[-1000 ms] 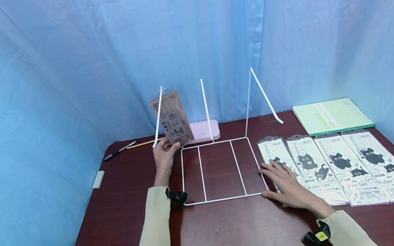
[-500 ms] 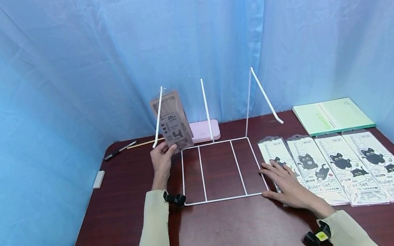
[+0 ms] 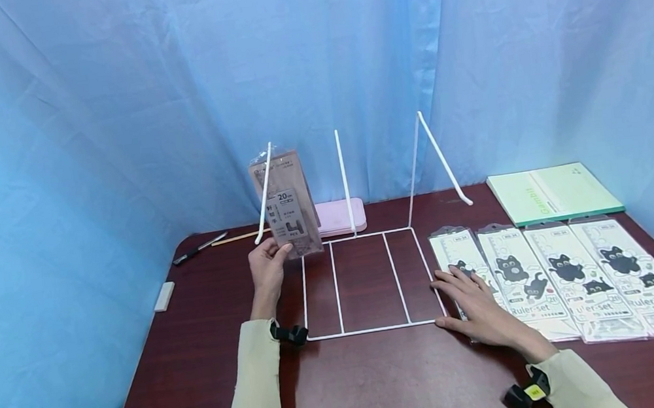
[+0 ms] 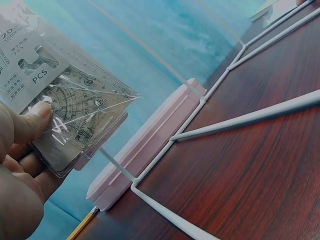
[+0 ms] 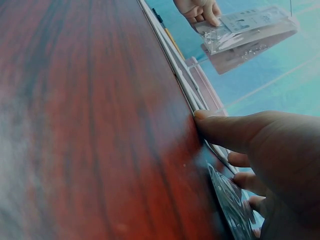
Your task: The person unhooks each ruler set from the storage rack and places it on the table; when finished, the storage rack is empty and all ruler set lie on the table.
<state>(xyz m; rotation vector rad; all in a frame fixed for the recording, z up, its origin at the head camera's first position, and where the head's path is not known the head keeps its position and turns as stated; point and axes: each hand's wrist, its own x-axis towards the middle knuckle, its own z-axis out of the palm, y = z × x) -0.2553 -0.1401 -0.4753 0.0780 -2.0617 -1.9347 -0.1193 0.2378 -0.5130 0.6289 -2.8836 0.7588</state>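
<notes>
My left hand (image 3: 266, 269) pinches the lower corner of a clear-bagged ruler set (image 3: 288, 214), thumb in front. A set square with a protractor scale shows through the plastic in the left wrist view. Behind it, a second similar packet (image 5: 235, 57) shows in the right wrist view. The left prong (image 3: 263, 193) of a white wire rack (image 3: 375, 331) crosses in front of the bag, whose top tab overlaps the prong's upper end. My right hand (image 3: 473, 308) lies with fingers spread over the rack's right edge and the nearest cat-print ruler set (image 3: 463, 243).
Several cat-print ruler sets (image 3: 551, 255) lie in a row at the right, before a green notebook (image 3: 556, 192). A pink case (image 3: 340, 216) stands behind the rack. At left are a pen (image 3: 198, 249), a pencil (image 3: 241, 237) and a white eraser (image 3: 164, 297).
My left hand has drawn slightly left and toward me, bringing the ruler set's lower end forward while its top stays near the prong. The right hand stays put.
</notes>
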